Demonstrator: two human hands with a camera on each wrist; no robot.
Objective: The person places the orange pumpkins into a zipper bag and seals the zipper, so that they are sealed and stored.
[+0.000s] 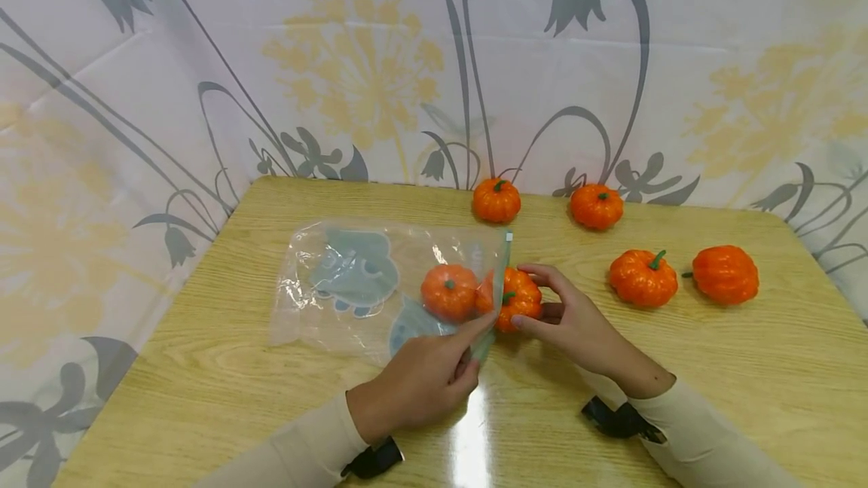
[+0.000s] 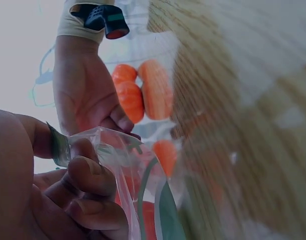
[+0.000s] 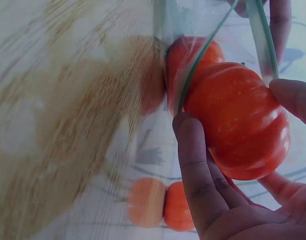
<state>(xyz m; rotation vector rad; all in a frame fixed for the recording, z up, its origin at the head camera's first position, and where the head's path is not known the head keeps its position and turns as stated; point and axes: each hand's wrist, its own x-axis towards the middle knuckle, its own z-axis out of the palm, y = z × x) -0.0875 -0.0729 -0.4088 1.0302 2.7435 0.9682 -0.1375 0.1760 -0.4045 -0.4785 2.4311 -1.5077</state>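
A clear zip bag (image 1: 420, 247) with blue-green cartoon prints lies flat on the table, its green-edged mouth facing right. Inside, near the mouth, sits one small orange pumpkin (image 1: 444, 300). My left hand (image 1: 427, 382) pinches the near side of the bag's mouth, index finger stretched along the edge; in the left wrist view the bag's rim (image 2: 61, 147) is between thumb and fingers. My right hand (image 1: 586, 330) grips a second pumpkin (image 3: 238, 125) between thumb and fingers, with that pumpkin partly within the mouth. In the right wrist view, the green strips pass on either side of it.
Two pumpkins stand at the table's back edge, one behind the bag's mouth (image 1: 496, 202) and one farther right (image 1: 597, 206). To the right of my right hand lie an upright pumpkin (image 1: 642, 279) and a tipped pumpkin (image 1: 725, 275). A flower-printed cloth (image 1: 407, 59) hangs behind the table.
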